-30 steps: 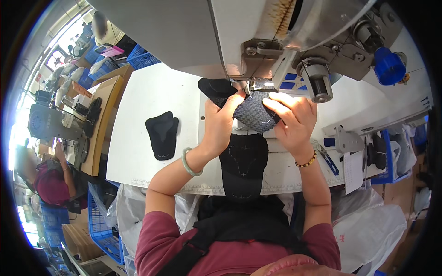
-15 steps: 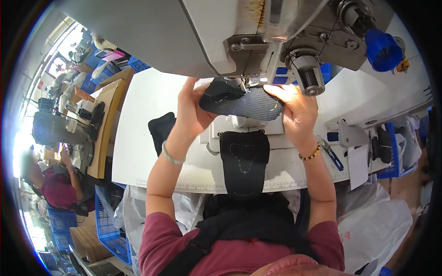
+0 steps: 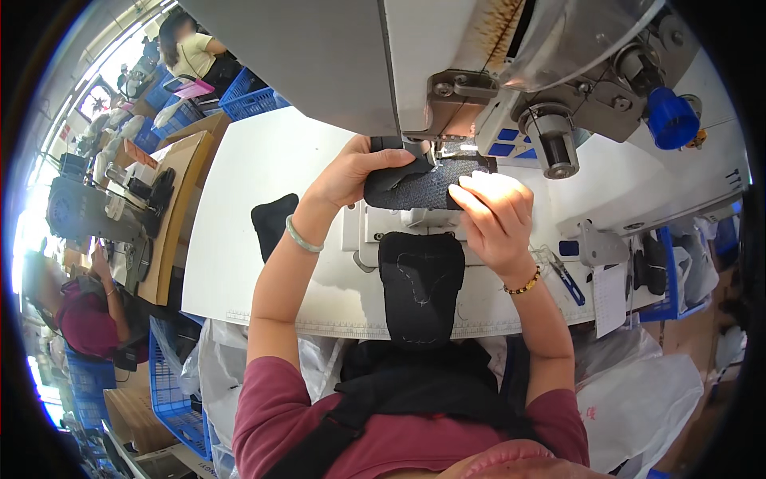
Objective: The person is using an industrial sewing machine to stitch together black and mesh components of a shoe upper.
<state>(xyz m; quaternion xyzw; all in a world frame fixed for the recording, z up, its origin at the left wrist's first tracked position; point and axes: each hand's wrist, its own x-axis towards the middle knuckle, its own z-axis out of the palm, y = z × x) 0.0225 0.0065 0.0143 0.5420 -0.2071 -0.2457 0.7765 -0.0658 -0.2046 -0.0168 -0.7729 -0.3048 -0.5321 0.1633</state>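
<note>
A dark grey textured fabric piece (image 3: 423, 190) with a black folded flap lies at the needle and presser foot (image 3: 436, 153) of a sewing machine (image 3: 327, 60). My left hand (image 3: 349, 174) grips its left end, thumb lying on top of the flap and the other fingers hidden underneath. At the right end, my right hand (image 3: 496, 209) pinches the near edge between bent fingers and thumb. Nearer to me, a black shaped pad (image 3: 423, 279) with white marking lines hangs partly over the table's front edge. A smaller black piece (image 3: 273, 225) rests left of my left forearm.
A blue-handled cutter (image 3: 570, 281) lies on the white table (image 3: 231, 207) at the right, near a paper slip (image 3: 610, 299). Blue baskets (image 3: 179, 399) stand at left and right. Two other people sit on the left, one near a second machine (image 3: 96, 227).
My right hand has shifted from the piece's right end to its near edge, fingers now bent. My left thumb has come over the flap. The whole view has shifted slightly.
</note>
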